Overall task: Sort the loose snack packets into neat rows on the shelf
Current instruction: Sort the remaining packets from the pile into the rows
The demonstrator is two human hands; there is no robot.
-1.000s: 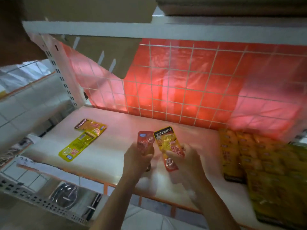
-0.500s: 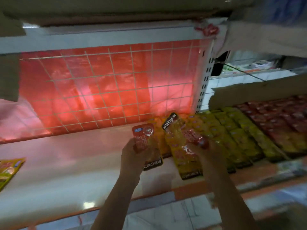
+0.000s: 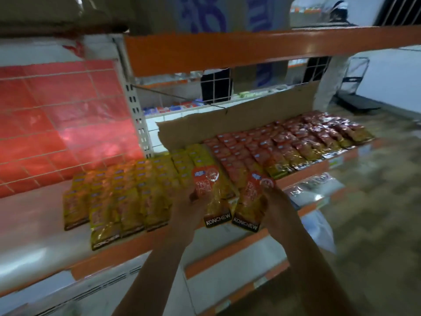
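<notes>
My left hand [image 3: 185,202] grips a red-topped snack packet [image 3: 208,192] with a black "KONCHEW" end. My right hand [image 3: 276,202] holds a second packet [image 3: 251,201] of the same kind beside it. Both packets hover over the front of the shelf [image 3: 34,229], just above the seam between the yellow packet rows [image 3: 127,192] and the red packet rows [image 3: 284,147]. The rows lie flat and overlap like shingles.
A red plastic sheet behind a wire grid [image 3: 57,115] backs the left bay. A white slotted upright [image 3: 136,115] divides the bays. A cardboard flap [image 3: 239,119] stands behind the red rows. An orange beam [image 3: 250,51] runs overhead. Tiled floor lies at the right.
The view has swung right along the shelf. My hands carried both packets from the bare left part to the packed rows; the right packet now has its black end toward me.
</notes>
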